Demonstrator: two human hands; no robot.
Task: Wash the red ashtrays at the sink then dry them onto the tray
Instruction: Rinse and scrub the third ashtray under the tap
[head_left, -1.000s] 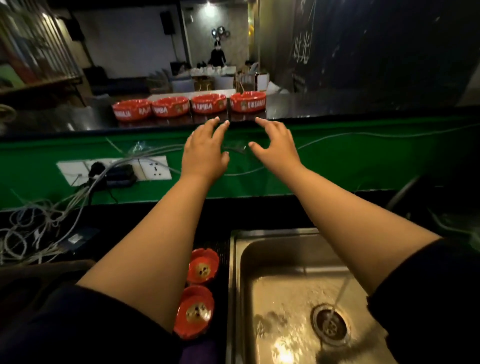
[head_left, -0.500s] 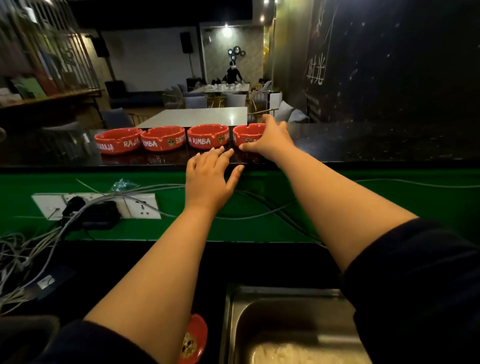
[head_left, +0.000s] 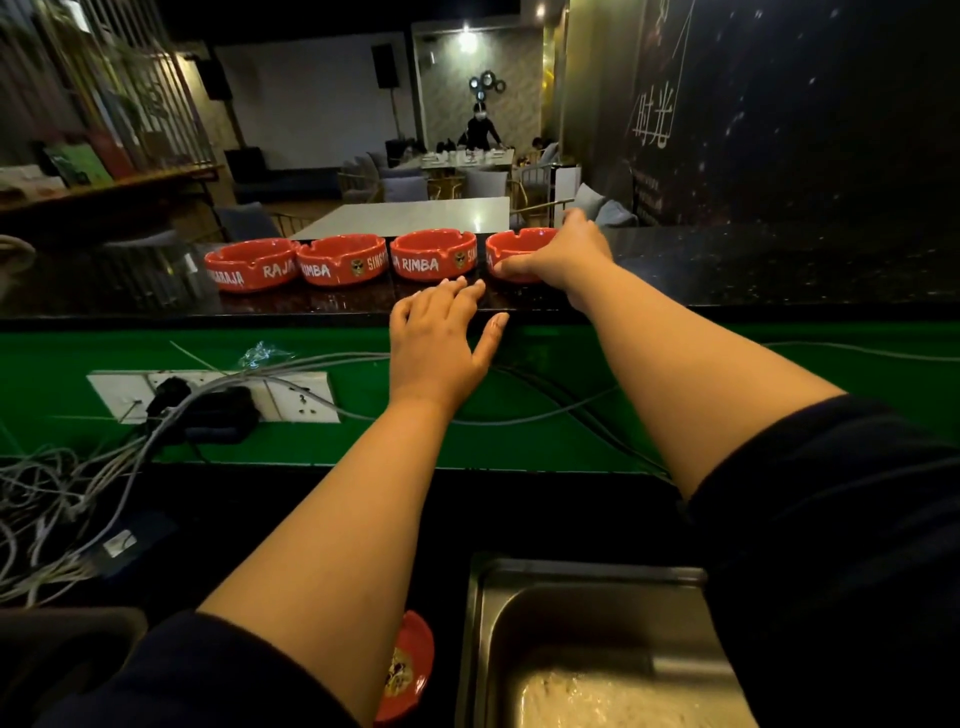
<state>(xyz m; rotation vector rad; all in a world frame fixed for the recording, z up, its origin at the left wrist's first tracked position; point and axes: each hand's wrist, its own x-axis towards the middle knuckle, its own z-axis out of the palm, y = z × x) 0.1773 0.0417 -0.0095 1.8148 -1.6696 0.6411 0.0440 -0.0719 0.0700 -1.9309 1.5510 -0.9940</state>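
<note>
Tangled grey cables (head_left: 62, 493) at nine o'clock trail from a white wall socket strip (head_left: 208, 396) on green panelling (head_left: 519, 441). Dining tables and chairs (head_left: 415, 208) at twelve o'clock.

Four red ashtrays (head_left: 343, 259) stand upright, seemingly touching in a row on the dark surface (head_left: 727, 270); a fifth ashtray (head_left: 410, 665) lies beside the sink (head_left: 587, 587).

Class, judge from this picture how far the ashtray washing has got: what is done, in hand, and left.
Done: seemingly one ashtray beside the sink; whether it is washed is unclear.
In hand: the right hand grips the rightmost ashtray on the counter; the left hand rests open at the counter's edge.
Left: three more ashtrays in the row.
</note>
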